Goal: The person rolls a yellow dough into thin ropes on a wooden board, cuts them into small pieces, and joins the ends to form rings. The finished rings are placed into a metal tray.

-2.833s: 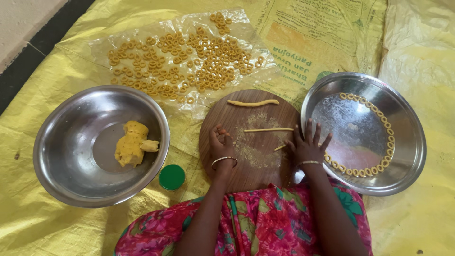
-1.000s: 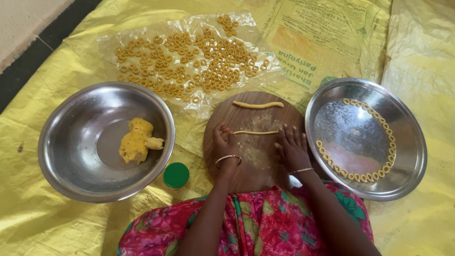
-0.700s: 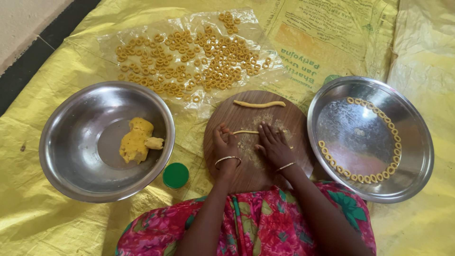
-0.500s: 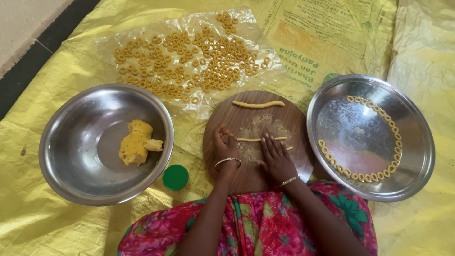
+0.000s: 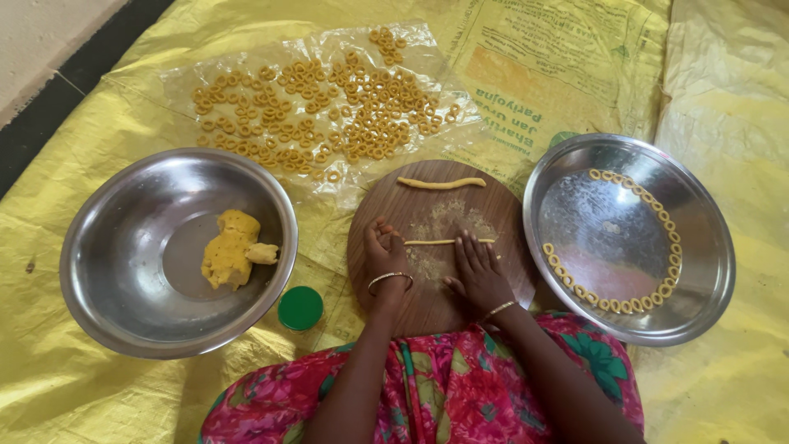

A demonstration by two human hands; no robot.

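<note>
Nearest the camera, a lap in a pink floral garment (image 5: 460, 386) fills the bottom edge, with both forearms reaching forward onto a round wooden board (image 5: 440, 238). The right hand (image 5: 478, 267), which a few seconds ago rested near the board's right edge beside the steel plate, has come across to the board's middle and now lies flat, fingers (image 5: 470, 247) straight and spread, tips pressing on a thin yellow dough strand (image 5: 448, 242). The left hand (image 5: 385, 247) has stayed at the board's left side, fingers loosely curled, resting at the strand's left end without gripping it. The strand lies crosswise between both hands and looks longer and thinner than it did a moment ago, which suggests rolling is under way. A thicker dough roll (image 5: 441, 182) lies untouched at the board's far side. A green lid (image 5: 300, 307) sits on the yellow sheet (image 5: 82, 395) left of the board. Further left, a steel bowl (image 5: 107, 247) holds a lump of dough (image 5: 230, 256). To the right, a steel plate (image 5: 707, 263) carries small dough rings (image 5: 612, 302) along its rim. Farthest away, many more rings (image 5: 329, 107) lie spread over clear plastic
</note>
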